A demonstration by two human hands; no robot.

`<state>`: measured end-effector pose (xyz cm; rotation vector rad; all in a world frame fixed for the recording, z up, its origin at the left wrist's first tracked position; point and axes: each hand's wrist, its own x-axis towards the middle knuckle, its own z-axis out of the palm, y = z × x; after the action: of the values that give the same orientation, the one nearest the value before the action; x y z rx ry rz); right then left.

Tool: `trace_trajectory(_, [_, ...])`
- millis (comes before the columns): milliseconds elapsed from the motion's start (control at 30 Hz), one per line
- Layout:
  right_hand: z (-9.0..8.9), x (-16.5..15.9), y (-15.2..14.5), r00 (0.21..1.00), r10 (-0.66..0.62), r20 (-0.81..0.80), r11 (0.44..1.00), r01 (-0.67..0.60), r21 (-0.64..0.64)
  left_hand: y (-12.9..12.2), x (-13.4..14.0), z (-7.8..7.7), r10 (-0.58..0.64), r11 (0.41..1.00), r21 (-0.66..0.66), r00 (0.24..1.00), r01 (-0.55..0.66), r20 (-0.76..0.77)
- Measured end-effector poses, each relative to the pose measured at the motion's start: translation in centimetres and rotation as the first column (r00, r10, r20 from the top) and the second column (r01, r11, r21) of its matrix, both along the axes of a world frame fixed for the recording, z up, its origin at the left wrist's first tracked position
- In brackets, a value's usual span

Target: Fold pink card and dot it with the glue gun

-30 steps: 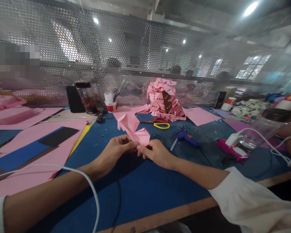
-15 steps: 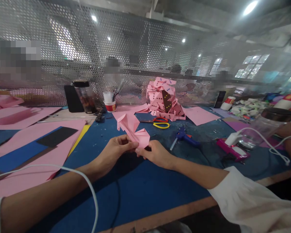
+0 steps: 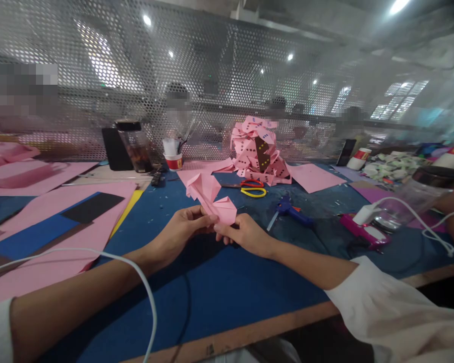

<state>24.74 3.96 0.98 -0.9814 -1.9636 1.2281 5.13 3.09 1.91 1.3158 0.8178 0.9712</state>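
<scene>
Between my two hands is a folded pink paper piece (image 3: pixel 208 195), with creased flaps fanning up and away from me. My left hand (image 3: pixel 183 229) pinches its lower left edge between thumb and fingers. The fingers of my right hand (image 3: pixel 247 236) are closed on the lower right edge, the thumb lying near the left thumb. Both hands hover just over the blue table (image 3: pixel 227 297). Beyond the paper lie scissors with red and yellow handles (image 3: pixel 254 187). A blue glue gun (image 3: pixel 290 212) rests to the right of my right hand.
A heap of pink paper pieces with dots (image 3: pixel 254 151) stands at the back. Pink sheets (image 3: pixel 79 242) with blue and black strips lie left. A white cable (image 3: pixel 146 282) crosses my left forearm. A magenta device (image 3: pixel 365 232) and a clear jar (image 3: pixel 408 196) are right.
The view has shifted slightly, so the table items sit a little differently in the picture. Both hands keep their hold on the pink paper, with hardly any change in its shape.
</scene>
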Motion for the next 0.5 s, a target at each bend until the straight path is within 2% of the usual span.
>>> trace_trajectory(500, [0.43,0.15,-0.27,0.999,0.015,0.037,0.999,-0.017,0.044,0.00,-0.02,0.16,0.055,0.998,0.030,0.998,-0.054,-0.036])
